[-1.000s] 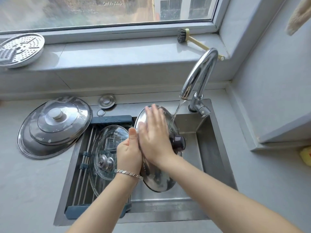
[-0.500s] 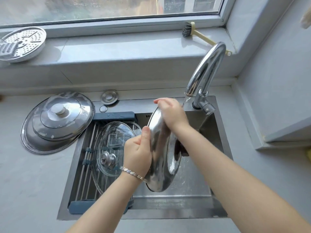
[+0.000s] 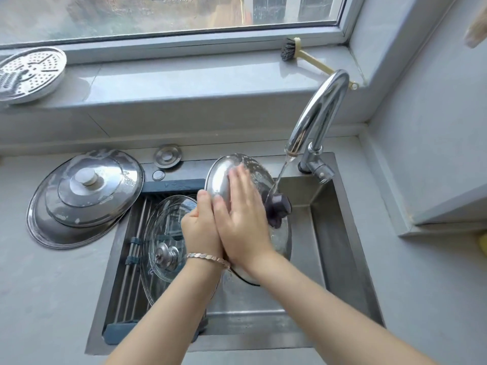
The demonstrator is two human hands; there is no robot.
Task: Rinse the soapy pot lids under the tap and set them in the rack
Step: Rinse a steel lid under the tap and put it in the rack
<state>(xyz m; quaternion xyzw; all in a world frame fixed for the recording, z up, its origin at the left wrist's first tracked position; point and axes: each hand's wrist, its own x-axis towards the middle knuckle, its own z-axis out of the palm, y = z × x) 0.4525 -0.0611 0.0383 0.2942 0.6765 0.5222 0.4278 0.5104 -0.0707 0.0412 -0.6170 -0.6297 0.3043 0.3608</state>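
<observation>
A steel lid (image 3: 220,177) with a dark knob (image 3: 279,208) is held tilted on edge over the sink, under water running from the chrome tap (image 3: 316,114). My left hand (image 3: 201,229) grips the lid's left rim. My right hand (image 3: 242,214) lies flat with straight fingers on the lid's top face. A glass lid (image 3: 163,233) with a metal knob rests on the roll-up rack (image 3: 131,246) across the sink's left half. A large soapy steel lid (image 3: 84,196) lies on the counter to the left.
The sink basin (image 3: 329,259) opens to the right of the rack. A small round metal cap (image 3: 167,156) sits behind the sink. A perforated steamer plate (image 3: 29,73) and a dish brush (image 3: 303,56) lie on the windowsill. A wall ledge (image 3: 434,206) juts out at right.
My right hand has slid from the lid's top rim down onto its face, fingers now flat. The lid has turned so its knob side catches the water stream.
</observation>
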